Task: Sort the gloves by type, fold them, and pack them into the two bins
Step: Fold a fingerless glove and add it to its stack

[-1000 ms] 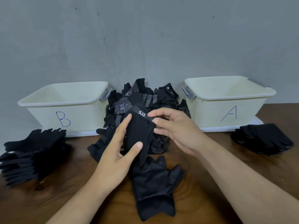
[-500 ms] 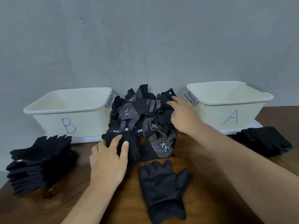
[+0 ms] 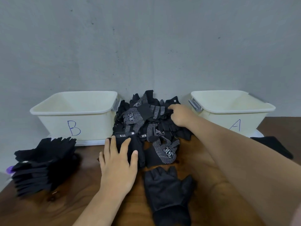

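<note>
Table: dark wood, smooth, slight sheen
Bin B, bin A: cream plastic, smooth, faint gloss
Glove pile: black knit cloth, white dotted grip
Near glove: matt black cloth
Wall: grey, matt, rough

left bin B, right bin A, glove cuff apparently 5.11

**Head view (single camera).** The scene is viewed from a head-worn wide-angle camera, directed forward and down toward the wall. The table is seen at close range, within arm's reach. The lower edge is crossed by both forearms, with the left hand and right hand near the centre. The width is spanned from bin B to bin A, and the pile is centred between them.
</note>
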